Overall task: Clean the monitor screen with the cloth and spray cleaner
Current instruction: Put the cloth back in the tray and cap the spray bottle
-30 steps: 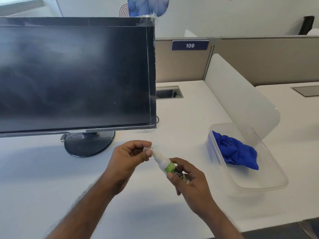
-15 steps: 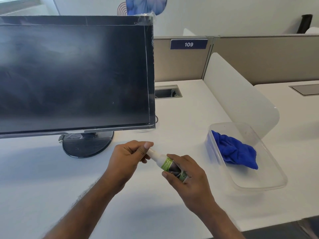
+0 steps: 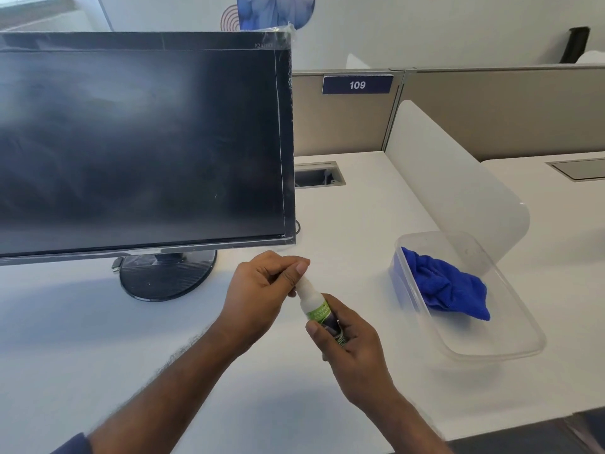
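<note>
Both my hands meet over the white desk (image 3: 98,355), just in front of the monitor (image 3: 140,142). My right hand (image 3: 355,347) is wrapped around the lower half of the small spray cleaner bottle (image 3: 314,304), thumb pressed along its green label, the bottle tilted so its top leans up and to the left. My left hand (image 3: 258,296) is closed over that top end, fingers curled and thumb laid against the white neck, so the nozzle and any cap are hidden in my grip. Both hands are off the desk surface, held above it.

Just behind my left hand, the monitor stands on its round black base (image 3: 167,276), its dark screen hazy with pale smears and its lower right corner close above my knuckles. To the right of my hands, well apart from them, a clear plastic container (image 3: 510,342) sits on the desk with the blue cloth (image 3: 448,286) bunched in its far end. A curved white divider (image 3: 458,178) rises just behind the container. Farther back, a cable opening (image 3: 319,173) is set into the desk, and a beige partition (image 3: 491,106) carries a blue plate reading 109 (image 3: 357,84).
</note>
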Available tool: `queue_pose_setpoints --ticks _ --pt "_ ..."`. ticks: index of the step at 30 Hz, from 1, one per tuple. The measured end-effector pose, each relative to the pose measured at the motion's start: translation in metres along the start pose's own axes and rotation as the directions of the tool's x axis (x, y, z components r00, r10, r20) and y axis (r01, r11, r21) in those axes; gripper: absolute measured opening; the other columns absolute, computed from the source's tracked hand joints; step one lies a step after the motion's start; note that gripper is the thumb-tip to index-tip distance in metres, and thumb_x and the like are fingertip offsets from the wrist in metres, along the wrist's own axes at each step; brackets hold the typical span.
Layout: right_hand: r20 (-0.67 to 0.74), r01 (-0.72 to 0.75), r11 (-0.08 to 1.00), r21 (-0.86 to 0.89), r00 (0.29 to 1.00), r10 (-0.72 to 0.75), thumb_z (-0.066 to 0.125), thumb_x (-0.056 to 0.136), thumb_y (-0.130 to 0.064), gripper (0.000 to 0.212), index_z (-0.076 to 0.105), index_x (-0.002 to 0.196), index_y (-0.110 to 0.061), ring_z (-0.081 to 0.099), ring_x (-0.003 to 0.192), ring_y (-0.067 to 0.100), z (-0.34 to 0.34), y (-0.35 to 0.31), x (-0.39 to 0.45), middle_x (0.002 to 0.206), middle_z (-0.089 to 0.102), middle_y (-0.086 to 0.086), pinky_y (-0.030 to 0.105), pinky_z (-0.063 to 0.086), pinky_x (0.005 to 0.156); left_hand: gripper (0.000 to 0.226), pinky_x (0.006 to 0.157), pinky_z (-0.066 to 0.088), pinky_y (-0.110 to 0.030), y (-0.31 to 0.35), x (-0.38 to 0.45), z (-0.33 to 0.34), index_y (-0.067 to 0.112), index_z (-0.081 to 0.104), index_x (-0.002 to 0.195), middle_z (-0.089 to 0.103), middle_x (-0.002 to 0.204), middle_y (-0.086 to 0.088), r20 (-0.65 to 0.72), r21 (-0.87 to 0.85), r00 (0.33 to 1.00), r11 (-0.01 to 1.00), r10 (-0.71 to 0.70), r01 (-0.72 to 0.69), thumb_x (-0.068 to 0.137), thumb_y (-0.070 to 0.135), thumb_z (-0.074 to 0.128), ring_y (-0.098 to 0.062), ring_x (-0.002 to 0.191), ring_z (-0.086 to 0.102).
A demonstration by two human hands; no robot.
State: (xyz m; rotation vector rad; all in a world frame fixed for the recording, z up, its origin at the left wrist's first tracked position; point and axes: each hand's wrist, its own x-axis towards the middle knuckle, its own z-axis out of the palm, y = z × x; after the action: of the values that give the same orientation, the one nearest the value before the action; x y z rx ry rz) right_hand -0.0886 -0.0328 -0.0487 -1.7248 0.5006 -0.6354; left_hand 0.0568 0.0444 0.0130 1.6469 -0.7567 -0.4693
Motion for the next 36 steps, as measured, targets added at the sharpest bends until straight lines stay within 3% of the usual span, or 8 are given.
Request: queue_pose_setpoints --ticks 5,10,13,15,18,23,28,36 --pt "0.035 -0.029 0.990 -0.136 0.999 0.034 0.063 0.088 -0.054 0.025 0.054 0.112 -0.051 0.055 0.083 0.011 -0.009 -0.002 0.005 0.093 0.061 -0.015 0.020 0.052 0.069 0.013 0.073 0.057 -0.021 0.003 0.008 0.012 0.030 0.075 0.100 0.069 0.094 0.012 0.048 0.087 0.997 0.994 0.065 -0.069 0.089 0.027 0.068 -0.004 0.085 0.065" --pt "-0.137 -0.043 0.965 -0.259 0.991 0.008 0.075 0.084 -0.035 0.032 0.060 0.110 -0.045 0.052 0.093 0.007 -0.025 -0.002 0.009 0.100 0.057 -0.020 0.011 0.038 0.068 0.032 0.072 0.056 -0.015 -0.001 0.008 0.026 0.048 0.065 0.107 0.071 0.092 0.020 0.064 -0.018 0.994 0.996 0.091 -0.090 0.077 0.060 0.062 -0.002 0.088 0.067" --pt "-0.210 -0.053 0.972 -0.230 0.978 0.003 0.079 0.081 -0.028 0.035 0.060 0.104 -0.046 0.054 0.087 0.008 -0.041 -0.006 0.010 0.098 0.058 -0.018 0.012 0.042 0.067 0.041 0.073 0.047 -0.007 -0.031 0.014 0.039 0.045 0.061 0.116 0.067 0.104 0.026 -0.039 0.139 0.997 0.988 0.066 -0.060 0.083 0.066 0.051 0.003 0.095 0.064" --pt "-0.261 -0.084 0.977 -0.197 0.965 0.030 0.081 0.079 -0.025 0.035 0.063 0.105 -0.039 0.056 0.085 0.008 -0.054 -0.009 0.010 0.098 0.062 -0.016 0.016 0.043 0.066 0.049 0.088 0.045 -0.013 -0.063 0.017 0.046 0.030 0.058 0.130 0.062 0.121 0.014 -0.105 0.366 0.994 0.930 0.039 0.002 0.090 0.058 0.052 -0.004 0.112 0.058" --pt "-0.325 -0.111 0.982 -0.155 0.944 0.055 0.083 0.077 -0.020 0.035 0.065 0.106 -0.027 0.059 0.085 0.006 -0.077 -0.013 0.010 0.098 0.068 -0.014 0.018 0.044 0.065 0.065 0.116 0.028 -0.038 -0.111 0.015 0.049 0.014 0.040 0.147 0.041 0.153 -0.005 -0.021 0.694 0.999 0.719 -0.028 0.035 0.096 0.053 0.049 -0.023 0.145 0.029" --pt "-0.439 -0.104 0.983 -0.152 0.898 0.028 0.083 0.077 -0.013 0.026 0.067 0.093 -0.026 0.060 0.072 -0.001 -0.123 -0.020 0.010 0.080 0.069 -0.018 0.008 0.045 0.064 0.083 0.123 0.002 -0.039 -0.156 0.006 0.042 0.011 0.016 0.157 0.011 0.166 -0.004 0.119 0.875 0.992 0.478 -0.048 -0.082 0.095 0.065 0.028 -0.023 0.153 -0.003" --pt "-0.495 -0.273 0.926 -0.261 0.861 0.115 0.083 0.073 -0.015 0.033 0.061 0.090 -0.032 0.061 0.074 -0.006 -0.164 -0.012 0.008 0.083 0.067 -0.014 0.010 0.045 0.060 0.085 0.123 -0.002 -0.035 -0.165 0.003 0.044 0.010 0.008 0.158 0.001 0.167 -0.001 0.164 0.883 0.984 0.455 -0.076 -0.112 0.094 0.067 0.019 -0.019 0.153 -0.004" --pt "-0.445 -0.482 0.741 -0.468 0.853 0.274 0.083 0.065 -0.013 0.028 0.059 0.077 -0.021 0.059 0.070 0.007 -0.191 0.011 0.012 0.073 0.062 -0.009 0.023 0.039 0.056 0.086 0.122 -0.003 -0.033 -0.171 0.004 0.044 0.011 0.005 0.157 -0.001 0.167 -0.001 0.165 0.895 0.984 0.430 -0.069 -0.120 0.094 0.068 0.016 -0.018 0.153 -0.004"
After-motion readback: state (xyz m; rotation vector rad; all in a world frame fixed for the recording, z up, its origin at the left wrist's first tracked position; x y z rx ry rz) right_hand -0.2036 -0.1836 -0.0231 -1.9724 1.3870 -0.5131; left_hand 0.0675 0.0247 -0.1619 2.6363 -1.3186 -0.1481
